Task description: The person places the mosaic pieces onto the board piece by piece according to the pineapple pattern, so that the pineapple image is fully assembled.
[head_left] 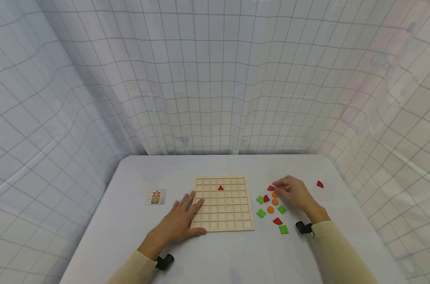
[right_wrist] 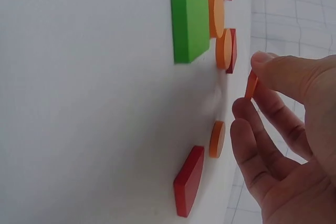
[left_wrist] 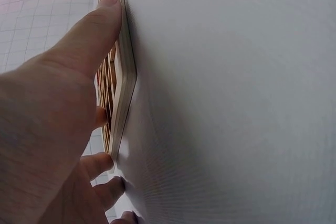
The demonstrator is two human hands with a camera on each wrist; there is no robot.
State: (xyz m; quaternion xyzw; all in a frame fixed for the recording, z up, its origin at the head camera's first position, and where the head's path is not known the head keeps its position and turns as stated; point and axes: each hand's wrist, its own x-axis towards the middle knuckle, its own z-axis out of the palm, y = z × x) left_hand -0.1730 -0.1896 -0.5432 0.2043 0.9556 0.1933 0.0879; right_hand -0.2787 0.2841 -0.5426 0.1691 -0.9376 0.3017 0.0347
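My left hand (head_left: pixel 183 221) lies spread over the left edge of a wooden grid board (head_left: pixel 232 225); in the left wrist view the thumb (left_wrist: pixel 100 30) rests on the board's rim. One red triangle (head_left: pixel 220 188) sits in an upper cell of the grid. Right of the board, my right hand (head_left: pixel 294 193) pinches a thin orange piece (right_wrist: pixel 251 85) between thumb and fingers, above the table. Near that hand lie orange discs (head_left: pixel 270 210), green squares (head_left: pixel 261 213) and red quarter-circle pieces (head_left: pixel 277 221). The held piece's full outline is partly hidden by the fingers.
A small printed card (head_left: pixel 156 197) with a coloured figure on a grid lies left of the board. A lone red quarter-circle piece (head_left: pixel 320 184) lies at the far right. White checked curtains (head_left: pixel 215 79) surround the white table (head_left: pixel 215 264) at the back and sides.
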